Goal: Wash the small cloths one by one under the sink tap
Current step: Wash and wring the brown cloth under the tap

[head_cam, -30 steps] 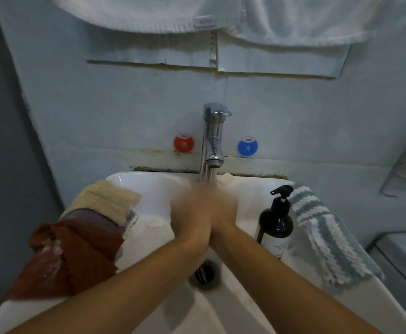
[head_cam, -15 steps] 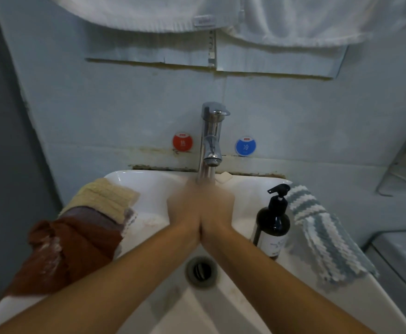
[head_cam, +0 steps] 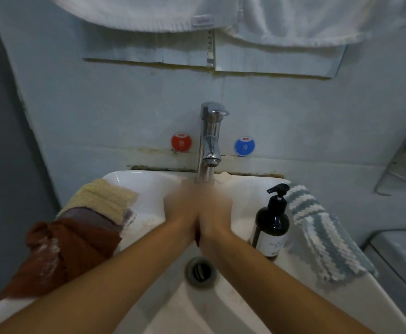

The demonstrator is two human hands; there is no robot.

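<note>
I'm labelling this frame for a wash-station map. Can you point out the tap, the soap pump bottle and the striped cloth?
tap (head_cam: 211,133): head view, on the upright chrome body.
soap pump bottle (head_cam: 272,222): head view, on the dark body above the label.
striped cloth (head_cam: 322,227): head view, on the middle of its blue-and-white weave.

Little change. Left hand (head_cam: 181,210) and right hand (head_cam: 215,213) stay pressed palm to palm under the tap (head_cam: 210,138), both smeared by motion blur (finger pose unreadable), and a sliver of dark red now shows between the wrists, possibly cloth. Hands sat slightly nearer the tap a second ago; the drain (head_cam: 200,272) shows more fully between the forearms now.
</note>
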